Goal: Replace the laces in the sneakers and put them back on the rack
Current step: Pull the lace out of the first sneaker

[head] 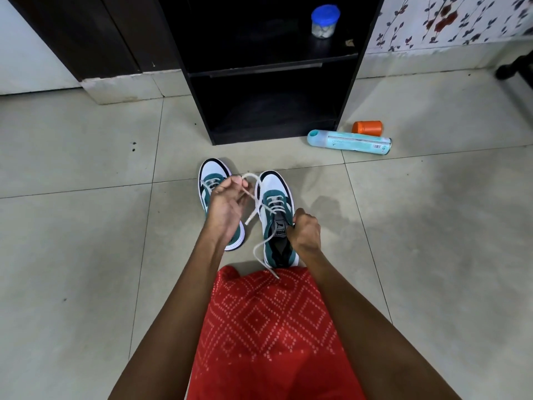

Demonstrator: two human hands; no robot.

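Both hands work low in the centre of the frame, over a pair of teal, white and black sneakers on a pale tiled floor [86, 226]. The left hand [227, 204] is raised with its fingers curled, pinching a white lace [251, 176] that arches up in a loop and runs down to the eyelets. The right hand [306, 230] is closed around the collar edge of the sneaker being laced [274, 183], beside its grey tongue, holding it steady. Several crossings are threaded through the lower eyelets; the upper ones look unfilled. One loose end of the lace trails toward the bottom of the frame onto a red patterned garment [265, 327] at the person's lap. The second sneaker [212, 170] stands just to the left, partly hidden behind the left hand, so its lacing cannot be judged. The lace is likely soft, light and limp, easiest to steer by its stiff tip; the shoe is probably light but floppy at the upper, so a grip at the collar or heel suits it. Above, at upper centre, stands the black rack [271, 82], its lower shelf bare, a blue-lidded jar [324, 21] on the upper one. To its right on the floor lie a teal spray can [349, 142] and an orange container [367, 128].
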